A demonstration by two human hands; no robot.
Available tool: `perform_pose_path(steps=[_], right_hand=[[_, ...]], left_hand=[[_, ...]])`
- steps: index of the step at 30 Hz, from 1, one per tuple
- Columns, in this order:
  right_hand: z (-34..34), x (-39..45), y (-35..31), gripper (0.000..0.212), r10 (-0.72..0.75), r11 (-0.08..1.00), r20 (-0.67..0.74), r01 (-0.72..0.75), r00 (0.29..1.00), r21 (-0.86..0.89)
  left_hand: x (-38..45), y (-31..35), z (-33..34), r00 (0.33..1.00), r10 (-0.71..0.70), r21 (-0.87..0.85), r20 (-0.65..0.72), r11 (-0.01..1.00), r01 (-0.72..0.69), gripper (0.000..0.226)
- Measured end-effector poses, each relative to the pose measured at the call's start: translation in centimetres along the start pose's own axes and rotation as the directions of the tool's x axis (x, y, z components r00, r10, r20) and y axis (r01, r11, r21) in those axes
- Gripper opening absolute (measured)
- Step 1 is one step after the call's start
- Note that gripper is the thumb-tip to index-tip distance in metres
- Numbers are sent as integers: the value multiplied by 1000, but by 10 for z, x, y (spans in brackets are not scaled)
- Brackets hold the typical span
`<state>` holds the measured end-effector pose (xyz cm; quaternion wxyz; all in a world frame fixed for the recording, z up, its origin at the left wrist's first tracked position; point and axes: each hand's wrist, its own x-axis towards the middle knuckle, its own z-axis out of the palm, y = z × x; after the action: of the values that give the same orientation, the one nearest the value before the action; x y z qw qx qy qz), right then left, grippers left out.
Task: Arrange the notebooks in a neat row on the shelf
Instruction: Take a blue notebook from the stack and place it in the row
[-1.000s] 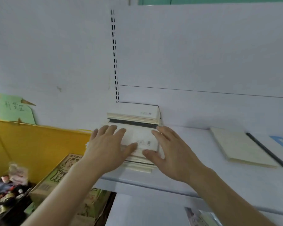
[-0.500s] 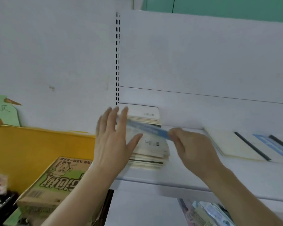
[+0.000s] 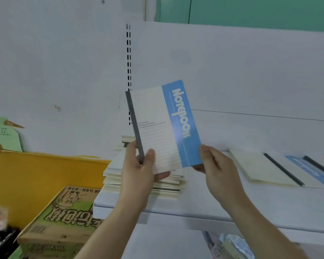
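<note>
A white notebook (image 3: 157, 128) with a blue "Notebook" band and grey spine stands upright in the air above the shelf (image 3: 223, 208). My left hand (image 3: 140, 172) grips its lower spine corner, thumb in front. My right hand (image 3: 213, 165) pinches its lower blue corner. Behind and below it lies a stack of cream notebooks (image 3: 120, 180) at the shelf's left end. To the right, a cream notebook (image 3: 258, 169) with a black spine and a blue-banded one (image 3: 305, 171) lie flat side by side.
A white back panel with a slotted upright (image 3: 128, 58) rises behind the shelf. A yellow board (image 3: 36, 174) and a cardboard box with green print (image 3: 64, 217) stand at lower left. Packaged goods (image 3: 230, 243) sit under the shelf.
The top notebook has come off the stack and been raised upright, its blue cover facing me. Both hands left the pile and now hold its lower corners. My view has shifted right.
</note>
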<state>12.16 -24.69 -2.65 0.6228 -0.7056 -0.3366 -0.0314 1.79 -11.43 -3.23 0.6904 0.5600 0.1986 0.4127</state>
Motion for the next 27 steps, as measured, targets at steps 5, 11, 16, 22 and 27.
perform_pose_path(steps=[5, 11, 16, 22, 27], right_hand=[[8, 15, 28, 45, -68, 802, 301, 231, 951, -550], [31, 18, 39, 50, -30, 515, 541, 477, 840, -712], [12, 16, 19, 20, -293, 314, 549, 621, 783, -718], [-16, 28, 11, 7, -511, 425, 201, 449, 836, -786], [-44, 26, -19, 33, -427, 780, -267, 203, 864, -592]], left_hand=[[5, -1, -30, 990, 97, 104, -102, 991, -87, 28], [2, -2, -53, 984, 115, 175, -134, 980, -90, 28], [2, 0, -62, 977, 156, 215, -142, 969, -123, 29], [0, 9, -61, 970, 182, 200, -161, 968, -149, 30], [0, 7, -59, 979, 135, 181, -156, 978, -106, 29]])
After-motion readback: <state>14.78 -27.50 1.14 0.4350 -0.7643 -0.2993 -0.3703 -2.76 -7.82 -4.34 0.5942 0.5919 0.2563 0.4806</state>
